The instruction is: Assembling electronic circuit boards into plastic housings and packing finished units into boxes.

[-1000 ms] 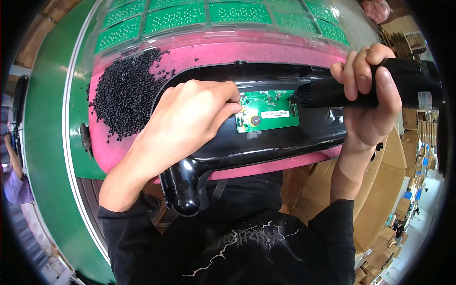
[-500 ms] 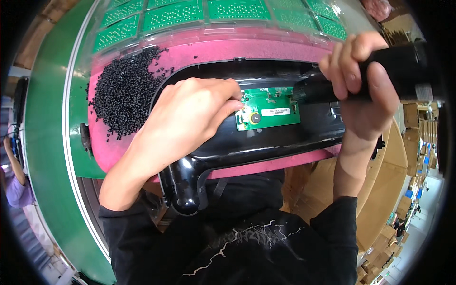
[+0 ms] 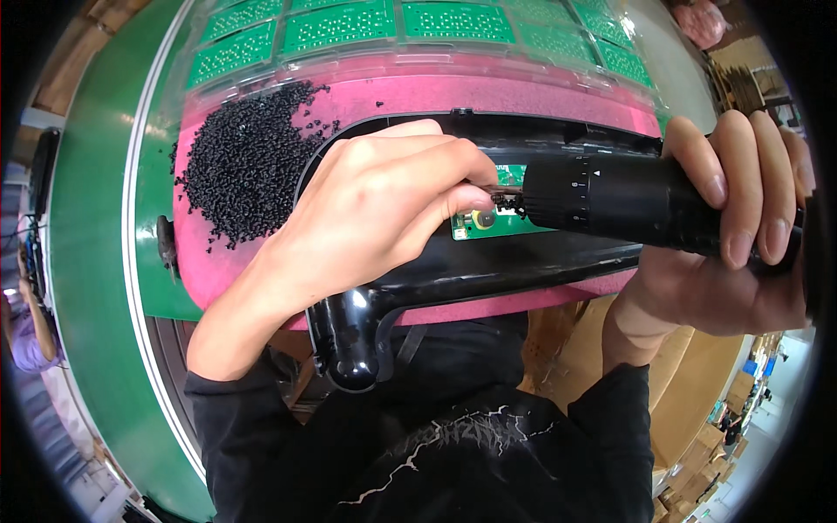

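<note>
Both hands are at work over a black plastic shell (image 3: 453,283) that lies open on a pink mat (image 3: 488,96), as the head view shows. On the left, the left hand (image 3: 392,196) reaches in over the shell with its back turned up, its thumb and forefinger pinched together on a thin dark piece (image 3: 503,191) at the front end of a black power screwdriver (image 3: 645,200); whether that piece is the bit or something else, one cannot tell. A few tiny dark bits cluster just beside it. On the right, the right hand (image 3: 745,218) has its fingers wrapped over the screwdriver's body from the far side, with the palm below on the near side, and the tool lies almost level, its ringed collar pointing left. Beneath the fingertips and the collar, a green circuit board (image 3: 488,228) sits inside the shell, partly hidden, a round dark part showing near its left end. From the shell's left end a short, rounded handle (image 3: 353,344) sticks out toward the person's black shirt (image 3: 418,436). Far left on the mat, just beyond the left forearm, spreads a heap of small black screws (image 3: 248,166). Along the far edge stands a clear plastic tray (image 3: 410,61) holding rows of green boards (image 3: 458,22). A green table (image 3: 91,218) extends to the left, and an open cardboard box (image 3: 689,375) stands near right.
</note>
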### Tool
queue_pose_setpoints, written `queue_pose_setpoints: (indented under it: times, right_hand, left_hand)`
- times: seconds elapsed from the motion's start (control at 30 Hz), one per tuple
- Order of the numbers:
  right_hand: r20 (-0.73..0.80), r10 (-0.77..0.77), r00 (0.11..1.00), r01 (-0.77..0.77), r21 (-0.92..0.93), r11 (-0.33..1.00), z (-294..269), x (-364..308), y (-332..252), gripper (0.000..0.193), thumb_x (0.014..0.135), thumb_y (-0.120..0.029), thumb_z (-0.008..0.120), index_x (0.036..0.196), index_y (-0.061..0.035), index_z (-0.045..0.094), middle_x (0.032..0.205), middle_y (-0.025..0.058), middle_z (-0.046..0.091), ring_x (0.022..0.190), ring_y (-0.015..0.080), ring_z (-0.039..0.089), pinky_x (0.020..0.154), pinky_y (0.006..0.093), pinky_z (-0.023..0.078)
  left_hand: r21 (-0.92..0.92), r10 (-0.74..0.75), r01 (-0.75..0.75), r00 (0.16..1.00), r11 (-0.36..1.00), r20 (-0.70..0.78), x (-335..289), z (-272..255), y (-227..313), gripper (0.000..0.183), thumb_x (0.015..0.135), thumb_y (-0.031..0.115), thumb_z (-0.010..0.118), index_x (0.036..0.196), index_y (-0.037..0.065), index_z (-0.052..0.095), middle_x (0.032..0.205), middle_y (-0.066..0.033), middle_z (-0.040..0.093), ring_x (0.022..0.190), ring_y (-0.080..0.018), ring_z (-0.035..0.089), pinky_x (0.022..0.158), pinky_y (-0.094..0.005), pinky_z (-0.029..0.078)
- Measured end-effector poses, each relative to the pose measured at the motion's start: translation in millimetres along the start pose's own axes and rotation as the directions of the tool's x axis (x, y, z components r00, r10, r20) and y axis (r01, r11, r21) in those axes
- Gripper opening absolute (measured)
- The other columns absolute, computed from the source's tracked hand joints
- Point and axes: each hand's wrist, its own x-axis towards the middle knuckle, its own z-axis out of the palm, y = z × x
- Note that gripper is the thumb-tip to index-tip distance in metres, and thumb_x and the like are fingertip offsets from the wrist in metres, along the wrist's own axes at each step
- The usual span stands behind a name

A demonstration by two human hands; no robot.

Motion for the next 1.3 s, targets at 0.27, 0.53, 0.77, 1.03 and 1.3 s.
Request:
queue_pose_setpoints:
  times: [0.27,0.53,0.77,1.03,1.3]
  right_hand:
    - [-0.002,0.004,1.000,-0.004,-0.074,0.997,4.6,-5.0,-0.6,0.027,0.074,-0.017,0.065,0.090,-0.0099,0.045,0.068,-0.0050,0.050,0.055,0.0066,0.046,0.065,0.0252,0.035]
    - [-0.004,0.127,0.992,-0.109,-0.546,0.831,-27.2,-12.3,-16.7,0.026,0.082,-0.027,0.061,0.094,-0.0086,0.046,0.067,-0.0032,0.048,0.055,0.0075,0.043,0.060,0.0259,0.034]
    - [-0.024,0.110,0.994,-0.105,-0.535,0.838,-39.5,-15.5,-12.4,0.025,0.082,-0.027,0.062,0.092,-0.0091,0.048,0.067,-0.0033,0.048,0.053,0.0071,0.043,0.058,0.0255,0.033]
    - [-0.030,0.145,0.989,-0.139,-0.524,0.840,-40.4,-11.8,-14.1,0.029,0.079,-0.029,0.064,0.091,-0.0114,0.045,0.064,-0.0059,0.046,0.049,0.0051,0.039,0.056,0.0244,0.031]
    - [0.017,0.165,0.986,-0.132,-0.524,0.841,-40.8,-9.0,-10.0,0.030,0.077,-0.028,0.067,0.090,-0.0116,0.045,0.063,-0.0058,0.046,0.048,0.0049,0.040,0.056,0.0239,0.031]
  left_hand:
    - [-0.012,0.075,-0.074,0.997,0.997,0.016,1.0,-3.9,-1.8,0.016,0.073,0.000,0.072,0.086,-0.002,0.065,0.074,-0.0086,0.065,0.063,-0.0202,0.061,0.055,-0.0297,0.047]
    - [0.044,-0.086,0.088,0.996,0.995,-0.037,1.3,-0.2,3.0,0.018,0.076,-0.002,0.069,0.094,-0.002,0.065,0.076,-0.0082,0.069,0.075,-0.0176,0.070,0.064,-0.0244,0.053]
    - [0.070,-0.185,0.182,0.982,0.981,0.037,2.0,1.7,1.2,0.008,0.081,0.000,0.066,0.089,-0.003,0.065,0.077,-0.0087,0.071,0.070,-0.0148,0.070,0.060,-0.0228,0.053]
    - [0.103,-0.346,0.337,0.935,0.936,0.079,5.4,-0.3,11.1,0.021,0.083,0.014,0.068,0.071,-0.001,0.060,0.058,-0.0109,0.057,0.053,-0.0242,0.059,0.048,-0.0348,0.045]
    - [0.136,-0.259,0.243,0.959,0.960,0.112,7.3,2.2,10.4,0.020,0.082,0.009,0.068,0.074,-0.001,0.052,0.064,-0.0092,0.053,0.057,-0.0246,0.052,0.053,-0.0317,0.041]
